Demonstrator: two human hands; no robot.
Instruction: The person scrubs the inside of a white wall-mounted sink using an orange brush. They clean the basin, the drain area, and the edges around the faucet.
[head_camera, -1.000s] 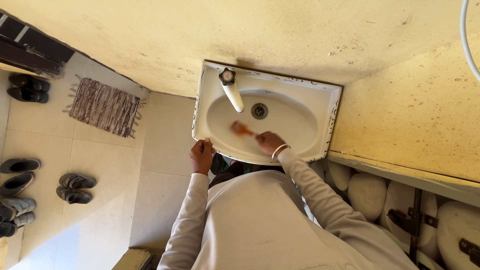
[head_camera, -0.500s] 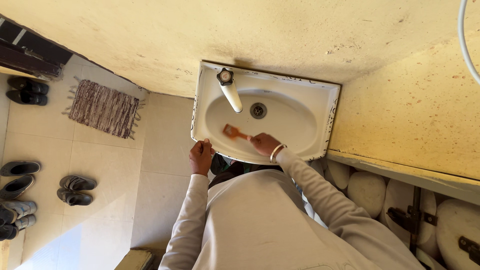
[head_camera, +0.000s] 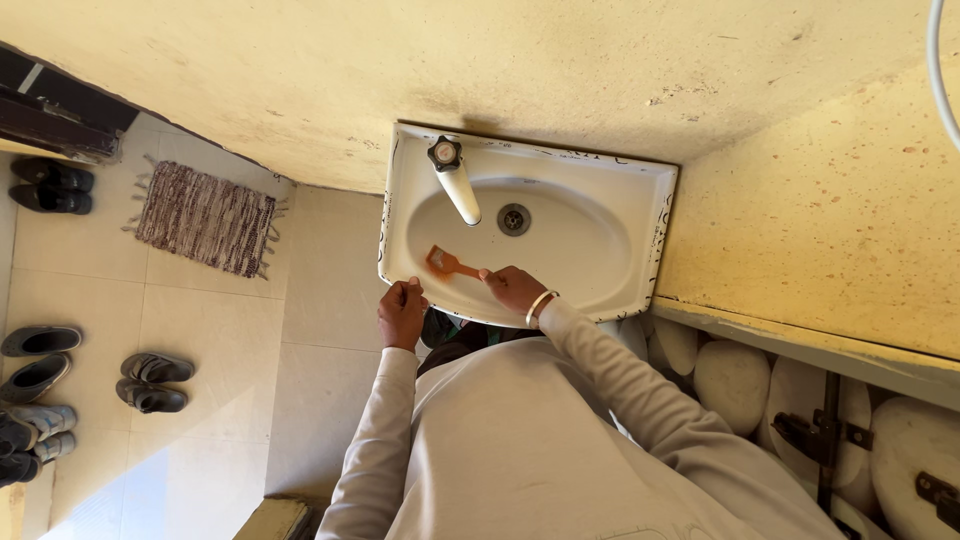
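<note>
A white wall-mounted sink (head_camera: 620, 195) hangs below me, with a white tap (head_camera: 458, 185) and a metal drain (head_camera: 513, 219). My right hand (head_camera: 512, 288) grips the handle of an orange brush (head_camera: 444, 263), whose head rests against the left front part of the basin. A bangle circles that wrist. My left hand (head_camera: 401, 313) is closed over the sink's front left rim. Both arms wear pale long sleeves.
A yellowish wall runs behind the sink and to the right. A woven mat (head_camera: 205, 217) lies on the tiled floor at left, with several pairs of shoes (head_camera: 150, 381) nearby. White sacks or containers (head_camera: 735, 385) sit under a ledge at right.
The brush has slid from the middle of the basin toward its left front side, my right hand following. My left hand has stayed on the rim.
</note>
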